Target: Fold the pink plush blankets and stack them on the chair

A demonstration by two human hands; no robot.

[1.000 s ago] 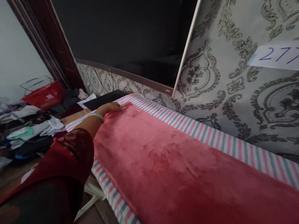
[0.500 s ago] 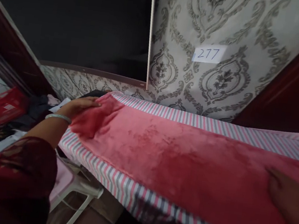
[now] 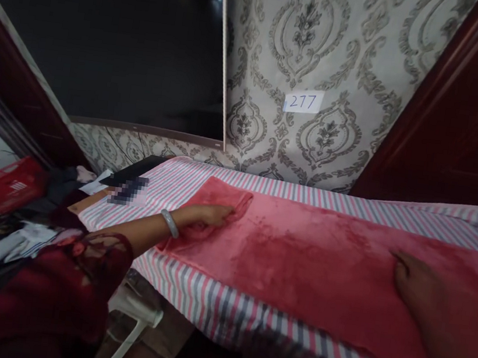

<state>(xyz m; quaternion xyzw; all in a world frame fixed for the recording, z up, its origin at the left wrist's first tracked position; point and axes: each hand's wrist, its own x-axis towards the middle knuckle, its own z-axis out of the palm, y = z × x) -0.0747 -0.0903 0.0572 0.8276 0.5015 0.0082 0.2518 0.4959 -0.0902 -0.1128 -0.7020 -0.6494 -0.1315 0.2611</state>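
A long pink-red fleece cloth lies along a board covered in pink, grey and white striped fabric. My left hand is closed on the cloth's left end, which is folded back over itself toward the right. A pale bangle sits on that wrist, and the sleeve is dark red. My right hand lies flat on the cloth near its right end, fingers stretched out.
A dark screen and patterned wallpaper with a paper label reading 277 stand behind the board. A dark red door is at the right. A pile of clothes and a red basket lie at the left, a white plastic stool below.
My left hand has carried the cloth's left end rightward, folding it over. My right hand has come down flat on the cloth. The view has swung to the right.
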